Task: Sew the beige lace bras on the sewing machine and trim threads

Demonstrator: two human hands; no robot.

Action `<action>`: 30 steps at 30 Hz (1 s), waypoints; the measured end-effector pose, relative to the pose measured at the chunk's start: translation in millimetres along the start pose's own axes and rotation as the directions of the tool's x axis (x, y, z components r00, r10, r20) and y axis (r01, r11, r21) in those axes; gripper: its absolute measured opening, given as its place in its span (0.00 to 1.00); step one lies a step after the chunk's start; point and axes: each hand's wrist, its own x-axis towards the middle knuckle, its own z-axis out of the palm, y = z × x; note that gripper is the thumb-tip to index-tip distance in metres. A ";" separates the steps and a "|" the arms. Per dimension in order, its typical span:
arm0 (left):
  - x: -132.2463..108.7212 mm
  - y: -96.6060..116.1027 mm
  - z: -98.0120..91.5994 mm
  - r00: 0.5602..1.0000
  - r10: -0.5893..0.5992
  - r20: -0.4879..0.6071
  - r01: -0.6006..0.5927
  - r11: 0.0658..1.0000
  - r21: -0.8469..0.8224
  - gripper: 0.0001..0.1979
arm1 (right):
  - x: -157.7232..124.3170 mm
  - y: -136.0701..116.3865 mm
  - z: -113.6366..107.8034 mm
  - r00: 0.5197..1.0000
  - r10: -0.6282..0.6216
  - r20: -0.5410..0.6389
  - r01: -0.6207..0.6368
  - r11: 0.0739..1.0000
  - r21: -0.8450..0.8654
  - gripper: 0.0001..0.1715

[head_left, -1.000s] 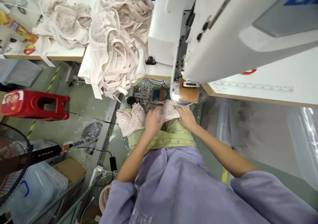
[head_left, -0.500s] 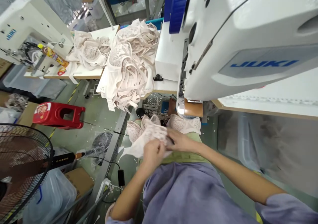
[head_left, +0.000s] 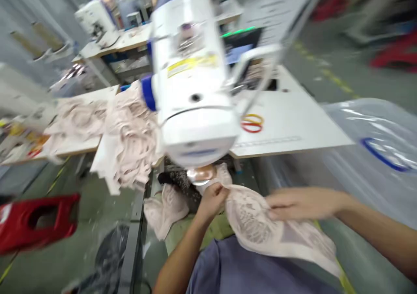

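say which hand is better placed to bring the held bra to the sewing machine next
Left, probably: the left hand grips one end of the held bra close to the sewing machine, while the right hand is farther off by its middle.

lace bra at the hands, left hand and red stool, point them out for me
lace bra (head_left: 257, 222): head view, on the lace cup nearer the left hand
left hand (head_left: 212, 199): head view, on its back
red stool (head_left: 18, 225): head view, left of its opening

Your sewing machine (head_left: 197, 124) stands upper centre; garments (head_left: 135, 142) pile left of it, scissors (head_left: 252, 124) lie right; a stool (head_left: 16, 224) is lower left, a bra (head_left: 252, 218) lower right.
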 end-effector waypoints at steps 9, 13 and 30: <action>4.3 13.4 35.4 0.997 -0.064 0.033 0.057 0.980 0.190 0.28 | 56.1 72.9 -195.2 0.363 0.216 -0.907 -0.450 0.892 0.033 0.26; -2.7 30.2 41.7 0.996 -0.087 0.001 0.086 0.987 0.134 0.29 | 101.7 62.0 -246.0 0.325 0.261 -0.909 -0.442 0.891 0.098 0.30; -26.6 84.4 -21.5 0.675 0.733 0.078 -0.327 0.203 0.923 0.14 | 63.0 7.3 -78.5 0.759 -0.033 -0.650 0.601 0.420 0.680 0.18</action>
